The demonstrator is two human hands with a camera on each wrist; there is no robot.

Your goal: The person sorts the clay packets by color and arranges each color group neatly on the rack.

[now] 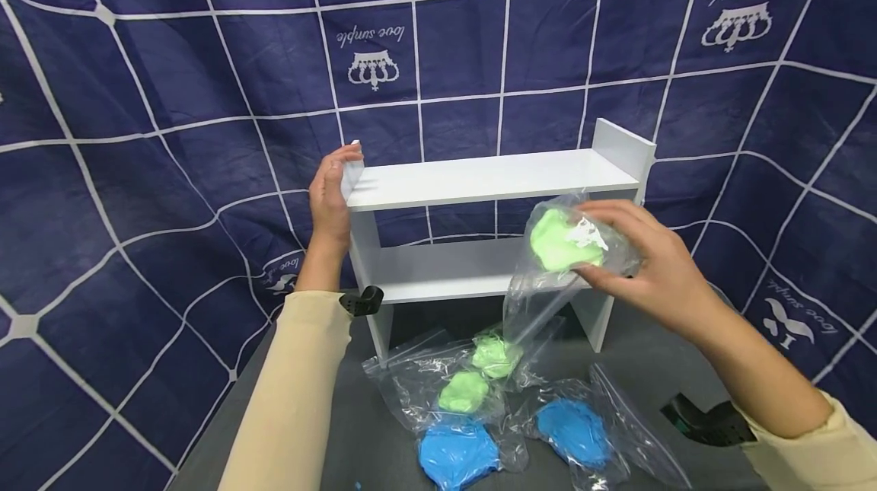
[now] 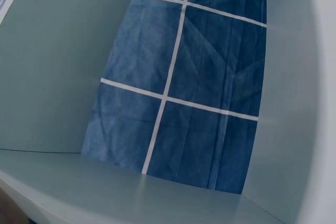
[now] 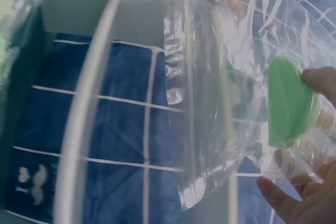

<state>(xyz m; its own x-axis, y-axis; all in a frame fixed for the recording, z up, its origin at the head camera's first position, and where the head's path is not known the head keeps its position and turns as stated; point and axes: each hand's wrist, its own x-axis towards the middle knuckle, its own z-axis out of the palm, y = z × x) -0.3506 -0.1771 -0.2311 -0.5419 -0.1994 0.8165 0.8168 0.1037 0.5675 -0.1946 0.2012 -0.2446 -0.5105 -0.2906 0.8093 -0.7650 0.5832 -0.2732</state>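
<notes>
A small white two-tier shelf (image 1: 473, 179) stands on the dark table. My left hand (image 1: 331, 194) holds its left side panel near the top, fingers bent over the edge. In the left wrist view the shelf's inner panels (image 2: 47, 66) fill the sides, and almost none of that hand shows. My right hand (image 1: 644, 263) grips a clear zip bag (image 1: 524, 301) with a light green clay-like lump (image 1: 558, 240) inside, raised before the right part of the shelf. The right wrist view shows the green lump (image 3: 289, 103) between thumb and fingers, the bag's zip edge hanging free.
Below the shelf's front, clear bags with green lumps (image 1: 464, 392) and blue lumps (image 1: 457, 451) (image 1: 574, 430) lie on the dark table (image 1: 370, 438), partly overlapping. A navy cloth (image 1: 466, 34) with white grid lines hangs behind and at both sides.
</notes>
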